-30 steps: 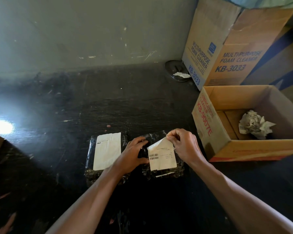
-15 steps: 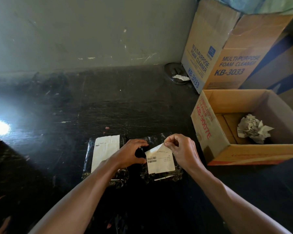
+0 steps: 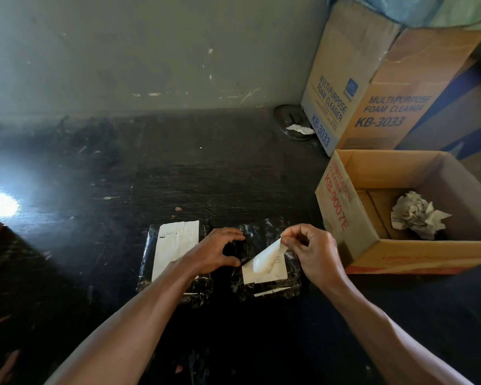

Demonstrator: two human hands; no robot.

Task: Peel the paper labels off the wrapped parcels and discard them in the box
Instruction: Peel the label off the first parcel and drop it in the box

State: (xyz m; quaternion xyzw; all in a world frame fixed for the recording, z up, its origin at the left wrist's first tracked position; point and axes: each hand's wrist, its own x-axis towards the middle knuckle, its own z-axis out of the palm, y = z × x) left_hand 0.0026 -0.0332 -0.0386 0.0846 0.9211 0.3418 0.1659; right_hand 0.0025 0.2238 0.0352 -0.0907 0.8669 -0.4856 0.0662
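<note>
Head view:
Open box (image 3: 342, 218): stands on the dark bench (image 3: 178, 176), with crumpled paper (image 3: 417, 218) inside.
Right parcel (image 3: 261, 232): black wrap, lying flat just left of the open box.
Peeling label (image 3: 264, 270): on the right parcel, its top corner lifted and curled over and its lower part stuck down.
Right grip (image 3: 314, 254): pinches the lifted corner, near the box's front left corner.
Left grip (image 3: 214, 254): fingers and thumb spread, pressing the right parcel's far-from-box edge.
Left parcel (image 3: 146, 245): farther from the box, with a flat white label (image 3: 175, 251) on top.

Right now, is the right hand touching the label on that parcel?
Touching. The head view shows the right hand pinching the lifted corner of the label.
</note>
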